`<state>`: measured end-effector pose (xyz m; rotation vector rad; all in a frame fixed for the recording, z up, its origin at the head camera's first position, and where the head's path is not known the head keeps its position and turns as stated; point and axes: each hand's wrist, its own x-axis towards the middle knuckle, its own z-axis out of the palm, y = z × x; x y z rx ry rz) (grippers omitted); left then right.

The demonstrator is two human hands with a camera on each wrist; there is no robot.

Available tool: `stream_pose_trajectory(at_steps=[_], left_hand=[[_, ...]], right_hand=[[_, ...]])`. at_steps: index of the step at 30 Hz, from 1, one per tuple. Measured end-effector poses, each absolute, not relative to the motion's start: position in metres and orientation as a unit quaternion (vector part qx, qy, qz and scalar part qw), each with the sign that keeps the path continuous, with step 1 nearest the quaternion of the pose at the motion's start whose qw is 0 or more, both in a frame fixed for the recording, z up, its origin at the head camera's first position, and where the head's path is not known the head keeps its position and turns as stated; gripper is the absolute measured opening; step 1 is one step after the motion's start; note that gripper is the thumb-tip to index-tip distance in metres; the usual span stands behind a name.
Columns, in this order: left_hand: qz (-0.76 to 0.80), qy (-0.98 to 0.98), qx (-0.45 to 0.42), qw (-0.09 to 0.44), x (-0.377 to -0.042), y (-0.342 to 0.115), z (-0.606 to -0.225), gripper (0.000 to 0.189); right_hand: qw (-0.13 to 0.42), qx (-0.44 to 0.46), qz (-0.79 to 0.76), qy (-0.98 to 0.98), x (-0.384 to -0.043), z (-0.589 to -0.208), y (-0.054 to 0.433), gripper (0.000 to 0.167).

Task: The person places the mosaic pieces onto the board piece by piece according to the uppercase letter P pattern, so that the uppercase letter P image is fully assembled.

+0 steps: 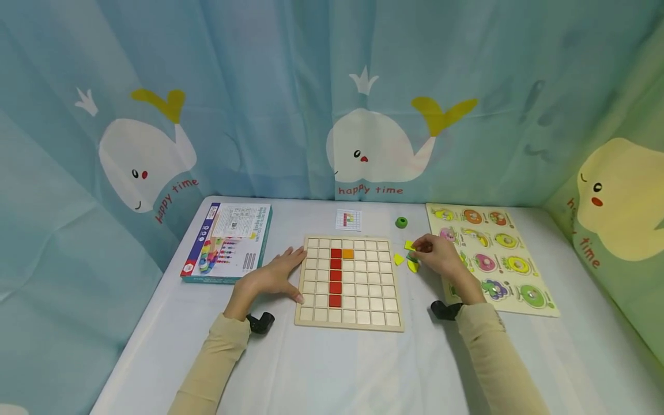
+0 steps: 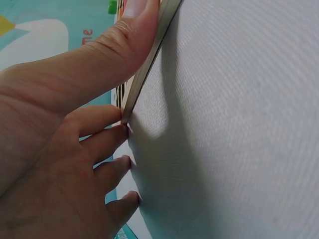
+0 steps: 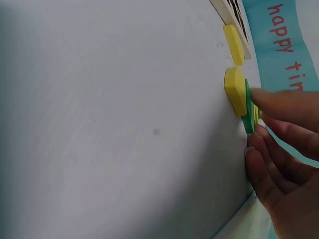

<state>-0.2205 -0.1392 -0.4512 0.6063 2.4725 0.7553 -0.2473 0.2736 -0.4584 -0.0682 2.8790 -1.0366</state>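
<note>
My left hand (image 1: 272, 276) rests along the left side of a wooden grid board (image 1: 321, 263), its fingers spread and its thumb (image 2: 109, 55) touching the rim. A column of red square tiles (image 1: 335, 275) sits in the grid, with one orange tile (image 1: 348, 254) beside the topmost. Right of the board, my right hand (image 1: 441, 257) pinches a yellow square tile (image 1: 409, 245) between thumb and fingers. Close below it lie a green piece (image 3: 247, 107) and a yellow piece (image 3: 234, 89) with a curved edge. Another yellow wedge (image 1: 399, 259) lies nearer the board.
Behind the board lies a small printed grid card (image 1: 349, 219), with a green bead (image 1: 401, 222) to its right. A fruit puzzle board (image 1: 519, 282) lies at the right, partly under my right forearm. At the left is a flat toy box (image 1: 228, 242). Whale-print curtains (image 1: 290, 115) surround the table.
</note>
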Motion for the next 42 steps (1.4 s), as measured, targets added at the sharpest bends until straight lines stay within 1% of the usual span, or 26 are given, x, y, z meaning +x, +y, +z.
stream_pose_trajectory(at_steps=[6,13,18,24,27,30,35,39,42], left_hand=[[0.276,0.905,0.220,0.238,-0.221,-0.139,-0.451,0.113],[0.282,0.902,0.222,0.239,-0.220,-0.139,-0.449,0.113],[0.281,0.903,0.220,0.241,-0.221,-0.139,-0.449,0.113],[0.280,0.903,0.220,0.241,-0.221,-0.139,-0.450,0.114],[0.282,0.902,0.221,0.240,-0.221,-0.139,-0.450,0.114],[0.282,0.902,0.221,0.240,-0.221,-0.139,-0.451,0.114],[0.280,0.902,0.223,0.241,-0.221,-0.139,-0.451,0.114],[0.280,0.902,0.223,0.243,-0.222,-0.139,-0.450,0.115],[0.280,0.902,0.223,0.242,-0.221,-0.139,-0.450,0.115]], right_hand=[[0.057,-0.015,-0.323,0.944,-0.242,-0.457,0.274,0.030],[0.060,-0.012,-0.314,0.948,-0.240,-0.460,0.272,0.027],[0.042,-0.040,-0.318,0.946,-0.236,-0.461,0.270,0.026],[0.007,-0.078,-0.328,0.942,-0.231,-0.461,0.266,0.016],[-0.010,-0.091,-0.341,0.936,-0.227,-0.457,0.261,0.017],[-0.016,-0.099,-0.364,0.926,-0.225,-0.454,0.254,0.018],[-0.002,-0.114,-0.416,0.902,-0.222,-0.452,0.237,0.017],[0.007,-0.122,-0.428,0.896,-0.218,-0.452,0.221,0.016],[0.018,-0.124,-0.430,0.894,-0.216,-0.452,0.211,0.020]])
